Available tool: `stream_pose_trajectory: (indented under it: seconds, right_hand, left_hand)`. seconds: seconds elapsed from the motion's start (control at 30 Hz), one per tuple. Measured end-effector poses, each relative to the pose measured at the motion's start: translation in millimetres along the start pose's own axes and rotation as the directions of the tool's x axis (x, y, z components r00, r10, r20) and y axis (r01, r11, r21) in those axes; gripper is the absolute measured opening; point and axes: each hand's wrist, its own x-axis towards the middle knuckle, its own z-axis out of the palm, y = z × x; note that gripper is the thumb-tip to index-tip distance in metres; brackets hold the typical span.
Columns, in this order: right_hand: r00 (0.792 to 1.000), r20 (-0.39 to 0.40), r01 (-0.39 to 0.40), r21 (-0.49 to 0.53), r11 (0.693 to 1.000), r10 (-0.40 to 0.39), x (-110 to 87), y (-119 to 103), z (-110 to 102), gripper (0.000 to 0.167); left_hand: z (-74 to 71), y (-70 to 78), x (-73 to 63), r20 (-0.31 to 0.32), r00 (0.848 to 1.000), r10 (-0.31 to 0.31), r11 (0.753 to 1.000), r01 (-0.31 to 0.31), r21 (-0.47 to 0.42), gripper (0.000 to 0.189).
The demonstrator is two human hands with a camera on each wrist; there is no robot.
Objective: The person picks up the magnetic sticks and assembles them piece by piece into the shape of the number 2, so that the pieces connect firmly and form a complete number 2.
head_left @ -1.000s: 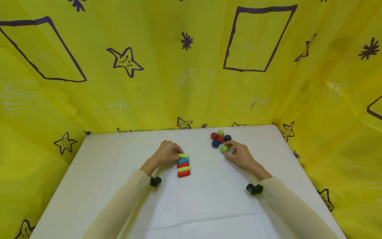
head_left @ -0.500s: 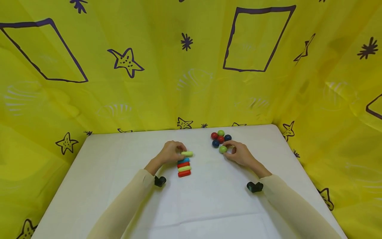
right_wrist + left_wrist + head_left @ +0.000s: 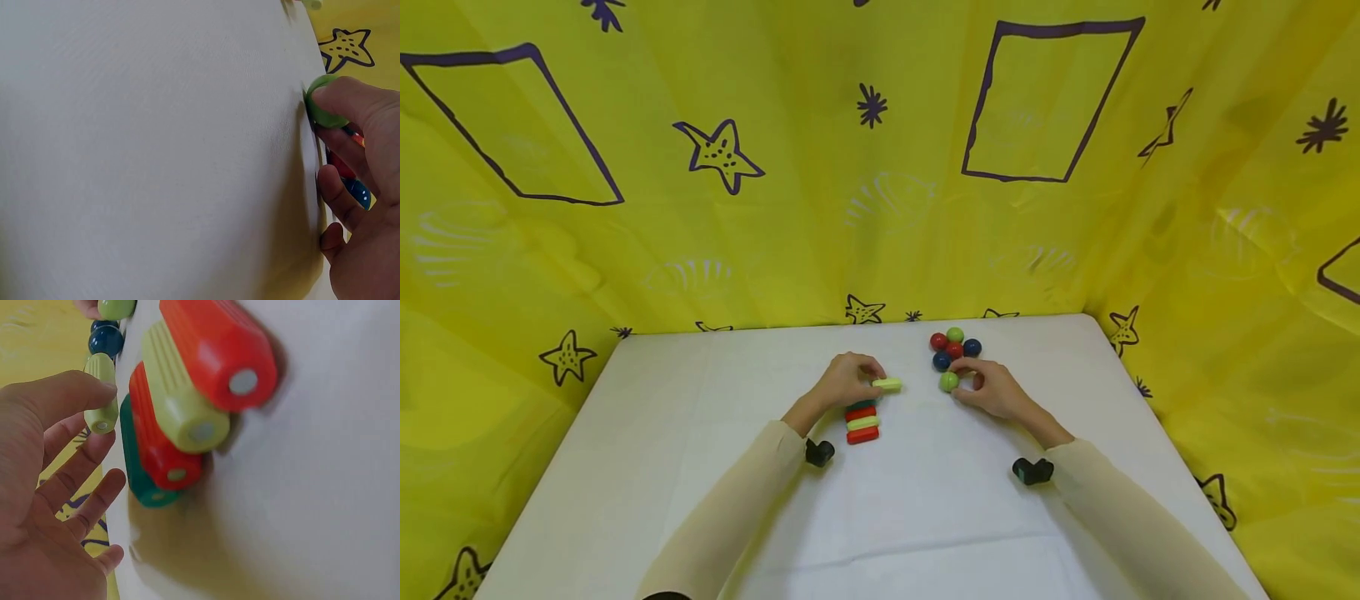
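Observation:
My left hand (image 3: 850,382) pinches a yellow-green magnetic rod (image 3: 889,383) between thumb and fingers, raised beyond a row of rods. In the left wrist view a pale metal disc shows in the end of that rod (image 3: 102,422); the other fingers are spread loosely. Just below the hand lie a teal rod (image 3: 150,481), a red rod (image 3: 861,413), a yellow-green rod (image 3: 862,423) and another red rod (image 3: 862,435), side by side. My right hand (image 3: 998,392) pinches a green ball (image 3: 949,382) by its sides, facing the held rod across a small gap.
Beyond the right hand sits a cluster of glossy balls: a red ball (image 3: 938,341), a green ball (image 3: 954,334), a dark blue ball (image 3: 972,347) and others. A white-covered table (image 3: 910,508) runs up to a yellow patterned curtain (image 3: 805,208) at the back and sides.
The left hand has lifted the yellow-green rod off the far end of the row and moved it right. The right hand has brought the green ball slightly left and nearer, towards the rod.

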Motion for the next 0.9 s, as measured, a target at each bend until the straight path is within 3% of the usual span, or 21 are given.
stream_pose_trajectory:
  seconds: [0.9]
  right_hand:
    - [0.997, 0.034, 0.074, 0.028, 0.997, -0.074, 2.0, -5, 9, 0.037]
  left_hand:
    - [31.8, 24.6, 28.2, 0.046, 0.998, -0.039, 0.999, 0.038, 0.026, 0.014]
